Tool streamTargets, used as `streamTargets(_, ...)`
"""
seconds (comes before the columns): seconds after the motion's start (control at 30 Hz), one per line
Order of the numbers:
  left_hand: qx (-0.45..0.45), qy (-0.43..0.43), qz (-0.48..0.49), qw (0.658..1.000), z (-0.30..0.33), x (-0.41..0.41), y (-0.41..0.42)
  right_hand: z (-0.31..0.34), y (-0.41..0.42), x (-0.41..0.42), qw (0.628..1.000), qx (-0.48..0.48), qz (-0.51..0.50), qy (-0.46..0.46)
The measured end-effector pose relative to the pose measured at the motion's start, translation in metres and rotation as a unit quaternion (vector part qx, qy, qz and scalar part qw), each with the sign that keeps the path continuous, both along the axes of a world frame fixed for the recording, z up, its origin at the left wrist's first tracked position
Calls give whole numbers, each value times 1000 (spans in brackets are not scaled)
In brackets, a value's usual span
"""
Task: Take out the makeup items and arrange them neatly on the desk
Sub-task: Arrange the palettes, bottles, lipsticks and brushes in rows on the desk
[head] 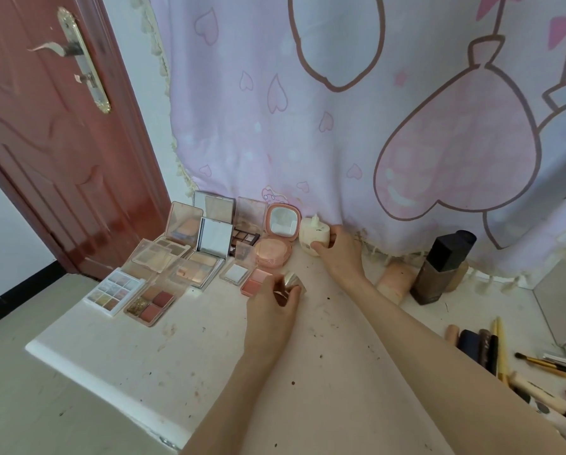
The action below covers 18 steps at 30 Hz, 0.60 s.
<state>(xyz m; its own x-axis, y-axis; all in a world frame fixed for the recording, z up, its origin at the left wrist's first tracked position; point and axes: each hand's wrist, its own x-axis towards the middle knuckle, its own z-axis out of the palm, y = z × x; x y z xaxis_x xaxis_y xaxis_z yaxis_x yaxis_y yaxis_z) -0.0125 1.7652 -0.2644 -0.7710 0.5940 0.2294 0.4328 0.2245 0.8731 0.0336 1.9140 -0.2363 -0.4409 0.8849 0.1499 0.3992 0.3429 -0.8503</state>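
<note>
Right hand (pixel 340 254) fingers clasp the cream jar (pixel 314 236); left hand (pixel 272 310) fingers pinch a gold cap (pixel 293 281).

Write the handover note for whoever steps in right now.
Left hand: grip on a small shiny cap.
Right hand: grip on the cream jar by the curtain.
Done: open palettes and the pink compact lined up at the desk's back left.
Left: place the jar and cap; the dark bottle and the brushes on the right remain unsorted.
</note>
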Motion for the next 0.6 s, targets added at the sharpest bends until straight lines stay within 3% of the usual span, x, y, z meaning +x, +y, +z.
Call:
streamTargets(0.27, -24, -112, 12, 993, 19, 12, 30, 8, -4, 26, 1000, 6, -20, 11)
streamTargets(0.37, -30, -108, 33, 993, 23, 15, 41, 10, -8, 38, 1000, 3, 3, 6)
streamTargets(0.5, -35, -99, 64, 992, 27, 18, 51, 7, -16, 48, 991, -59, 113, -49)
streamTargets(0.6, -47, -86, 78, 992, 29, 20, 55, 5, -16, 47, 988, -66, 124, -63)
